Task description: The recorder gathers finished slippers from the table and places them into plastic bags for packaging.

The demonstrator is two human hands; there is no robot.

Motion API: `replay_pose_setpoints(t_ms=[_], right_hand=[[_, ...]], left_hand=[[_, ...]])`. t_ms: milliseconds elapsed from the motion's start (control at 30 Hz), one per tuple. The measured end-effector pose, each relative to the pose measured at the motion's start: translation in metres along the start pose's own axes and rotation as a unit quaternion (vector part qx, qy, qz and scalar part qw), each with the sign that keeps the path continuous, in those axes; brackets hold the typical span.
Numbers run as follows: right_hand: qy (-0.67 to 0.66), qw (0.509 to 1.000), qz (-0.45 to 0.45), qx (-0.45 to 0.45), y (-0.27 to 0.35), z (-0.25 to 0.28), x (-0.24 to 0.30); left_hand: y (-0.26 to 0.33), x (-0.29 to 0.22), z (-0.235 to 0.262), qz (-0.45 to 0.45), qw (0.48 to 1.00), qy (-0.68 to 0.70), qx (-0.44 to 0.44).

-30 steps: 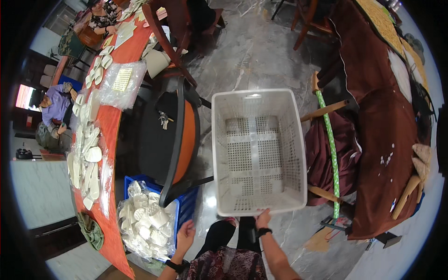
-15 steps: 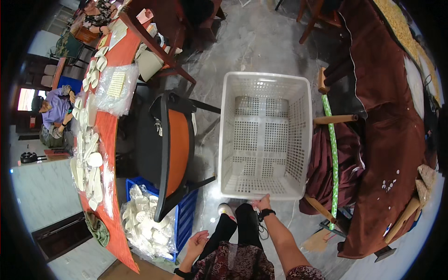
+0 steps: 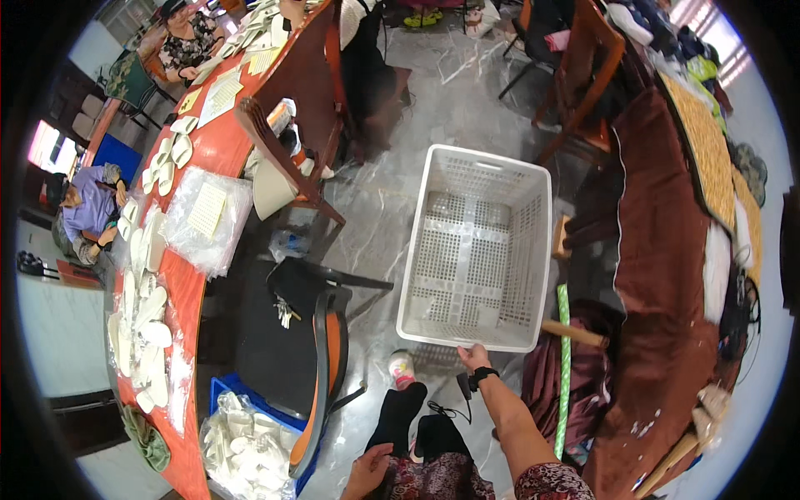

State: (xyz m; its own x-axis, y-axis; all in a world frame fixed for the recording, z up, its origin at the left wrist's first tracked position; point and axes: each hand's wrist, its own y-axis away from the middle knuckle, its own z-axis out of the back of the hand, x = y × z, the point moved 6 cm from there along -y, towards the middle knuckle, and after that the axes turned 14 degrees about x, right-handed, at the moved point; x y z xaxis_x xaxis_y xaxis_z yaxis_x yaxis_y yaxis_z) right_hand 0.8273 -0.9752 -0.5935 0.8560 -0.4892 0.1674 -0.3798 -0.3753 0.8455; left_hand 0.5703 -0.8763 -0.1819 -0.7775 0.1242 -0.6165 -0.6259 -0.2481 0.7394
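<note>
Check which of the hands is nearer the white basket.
Right. The right hand grips the near rim of the white basket; the left hand rests low by the person's lap, well clear of it.

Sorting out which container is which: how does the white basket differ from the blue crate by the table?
The white basket is white with perforated walls; the blue crate is blue. The white basket sits empty in the open floor, while the blue crate is filled with white pieces in clear plastic and is tucked at the red table's edge. The right hand grips the white basket's near rim; no hand touches the blue crate. Both are rectangular and rest on the floor.
</note>
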Motion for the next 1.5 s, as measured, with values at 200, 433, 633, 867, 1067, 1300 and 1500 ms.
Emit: replay_pose_setpoints(t_ms=[200, 433, 633, 867, 1067, 1300, 1500], right_hand=[[0.005, 1.000, 0.016, 0.026, -0.021, -0.035, 0.120], [0.101, 0.993, 0.062, -0.028, -0.088, -0.058, 0.256], [0.045, 0.998, 0.048, -0.024, -0.156, -0.142, 0.352], [0.083, 0.986, 0.096, 0.105, -0.262, -0.324, 0.494], [0.249, 0.902, 0.252, 0.248, -0.232, -0.556, 0.636], [0.607, 0.730, 0.090, 0.302, -0.206, -0.537, 0.461], [0.574, 0.710, -0.271, 0.303, -0.063, -0.334, 0.308]], left_hand=[[-0.075, -0.108, 0.007, -0.108, 0.994, 0.017, -0.005], [-0.152, -0.199, 0.022, -0.062, 0.998, -0.026, -0.003], [-0.205, -0.295, 0.032, -0.030, 0.999, -0.010, -0.044], [-0.304, -0.347, 0.073, -0.076, 0.993, -0.052, -0.071], [-0.348, -0.380, 0.104, -0.254, 0.948, -0.078, -0.174], [-0.326, -0.402, 0.122, -0.016, 0.994, 0.048, -0.100], [-0.262, -0.425, 0.148, -0.081, 0.974, -0.043, -0.208]])
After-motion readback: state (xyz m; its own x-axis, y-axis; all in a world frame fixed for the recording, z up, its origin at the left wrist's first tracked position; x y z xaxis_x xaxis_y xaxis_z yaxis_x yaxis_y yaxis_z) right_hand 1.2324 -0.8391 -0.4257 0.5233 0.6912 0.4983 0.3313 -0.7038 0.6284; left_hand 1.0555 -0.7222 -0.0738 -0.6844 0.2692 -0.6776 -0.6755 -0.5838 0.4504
